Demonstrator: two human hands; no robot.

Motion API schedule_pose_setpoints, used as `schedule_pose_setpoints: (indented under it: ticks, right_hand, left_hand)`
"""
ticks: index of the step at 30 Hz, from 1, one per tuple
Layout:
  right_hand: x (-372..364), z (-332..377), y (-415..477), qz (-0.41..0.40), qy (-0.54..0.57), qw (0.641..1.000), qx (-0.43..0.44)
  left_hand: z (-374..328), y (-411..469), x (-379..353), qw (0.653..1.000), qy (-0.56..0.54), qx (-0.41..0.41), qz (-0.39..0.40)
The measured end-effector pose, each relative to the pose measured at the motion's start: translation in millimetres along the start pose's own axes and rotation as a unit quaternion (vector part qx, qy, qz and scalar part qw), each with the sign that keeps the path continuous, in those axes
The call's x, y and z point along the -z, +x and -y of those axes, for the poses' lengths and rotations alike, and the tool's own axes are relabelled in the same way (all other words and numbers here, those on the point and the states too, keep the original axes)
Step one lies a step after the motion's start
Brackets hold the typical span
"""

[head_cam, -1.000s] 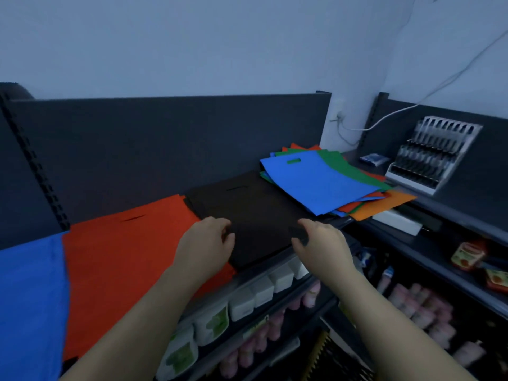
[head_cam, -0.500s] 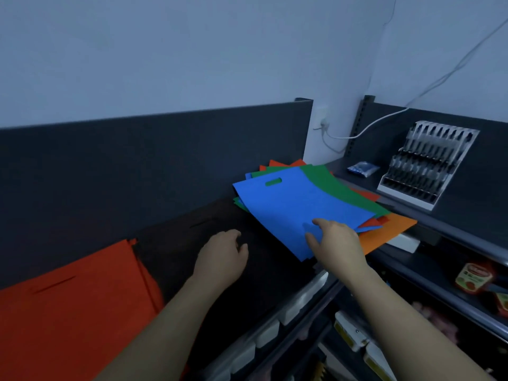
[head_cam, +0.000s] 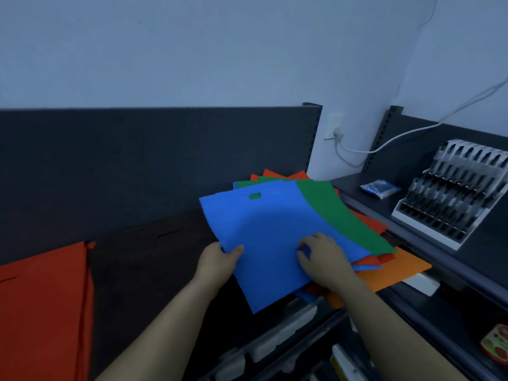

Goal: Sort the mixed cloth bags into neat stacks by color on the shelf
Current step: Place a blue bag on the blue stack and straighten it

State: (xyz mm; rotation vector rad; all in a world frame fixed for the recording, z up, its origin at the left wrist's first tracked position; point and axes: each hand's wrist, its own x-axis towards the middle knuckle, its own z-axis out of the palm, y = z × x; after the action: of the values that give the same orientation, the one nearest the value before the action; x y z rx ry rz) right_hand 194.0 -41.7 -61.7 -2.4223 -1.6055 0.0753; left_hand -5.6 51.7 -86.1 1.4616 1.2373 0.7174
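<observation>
A blue cloth bag [head_cam: 264, 232] lies on top of a mixed pile on the dark shelf [head_cam: 275, 323]. Under it show a green bag [head_cam: 338, 213], red bags [head_cam: 286, 176] and an orange bag [head_cam: 395, 270]. My left hand [head_cam: 220, 259] pinches the blue bag's left edge, thumb on top. My right hand [head_cam: 321, 259] presses on the blue bag near its lower right, fingers curled into the cloth. A black stack [head_cam: 154, 259] lies left of the pile, and a red stack [head_cam: 44, 303] sits at the far left.
A dark back panel [head_cam: 165, 160] runs behind the shelf. To the right, a second shelf holds a white rack [head_cam: 450, 191] of dark items and a small blue packet [head_cam: 379, 188]. A white cable [head_cam: 412, 130] runs from a wall socket. Lower shelves carry packaged goods.
Both hands left the black stack and moved right to the mixed pile. The left hand has taken the blue bag's edge, and the view has swung right.
</observation>
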Motion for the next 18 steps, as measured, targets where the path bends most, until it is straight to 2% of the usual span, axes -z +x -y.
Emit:
schedule_pose_setpoints:
  ticks: [2,4,7,9,14,18]
  right_hand:
    - [-2.5,0.5,1.4,0.018,0.038,0.998,0.054]
    - [3.7,-3.4,6.1,0.026,0.090,0.993,0.067]
    - [15.4,-22.9,20.9,-0.024,0.100,0.995,-0.010]
    - [17.8,-32.2,25.1,-0.002,0.095,0.994,-0.051]
    - [12.1,-32.3,22.8,0.051,0.213,0.975,-0.032]
    - [12.9,-33.3,25.4,0.050,0.255,0.965,-0.039]
  left_hand:
    - [4.9,1.9,-1.5,0.998,-0.049,0.007,-0.031]
    - [9.6,2.2,-0.9,0.996,-0.067,0.006,-0.064]
    - [14.7,-1.0,0.5,0.994,-0.076,-0.005,-0.072]
    - [17.0,-4.2,1.9,0.993,-0.092,-0.014,-0.067]
    - [19.0,-5.3,2.0,0.989,-0.126,-0.019,-0.076]
    - [17.6,-5.6,3.2,0.988,-0.133,-0.009,-0.072]
